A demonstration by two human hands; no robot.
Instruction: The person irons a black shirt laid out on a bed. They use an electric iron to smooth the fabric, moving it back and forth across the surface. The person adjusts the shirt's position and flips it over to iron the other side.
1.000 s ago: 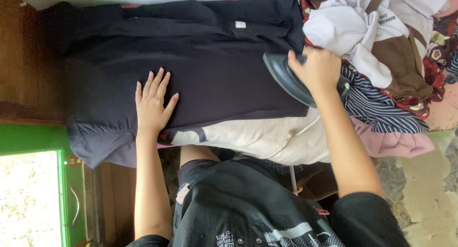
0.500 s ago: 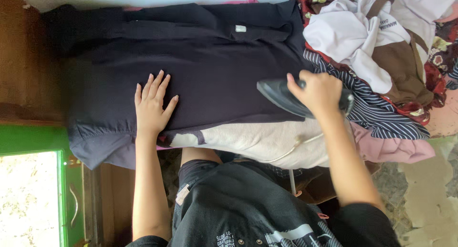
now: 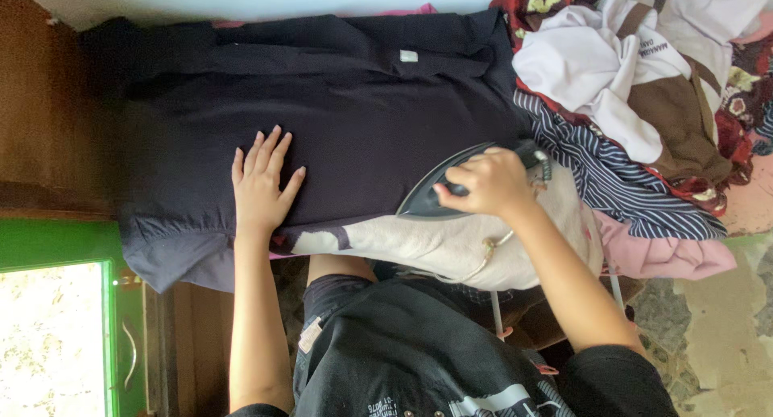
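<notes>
The left hand [image 3: 262, 183] lay flat, fingers spread, on the dark shirt [image 3: 338, 119] — the right hand [image 3: 487, 183] gripped the iron [image 3: 439, 191] at the shirt's near edge, beside a clothes pile [image 3: 644, 103].

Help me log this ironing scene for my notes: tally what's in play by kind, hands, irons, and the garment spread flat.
Hands: 2, left hand flat on the cloth, right hand gripping the handle
Irons: 1, dark iron
Garments spread flat: 1, dark navy shirt
Total: 4
</notes>
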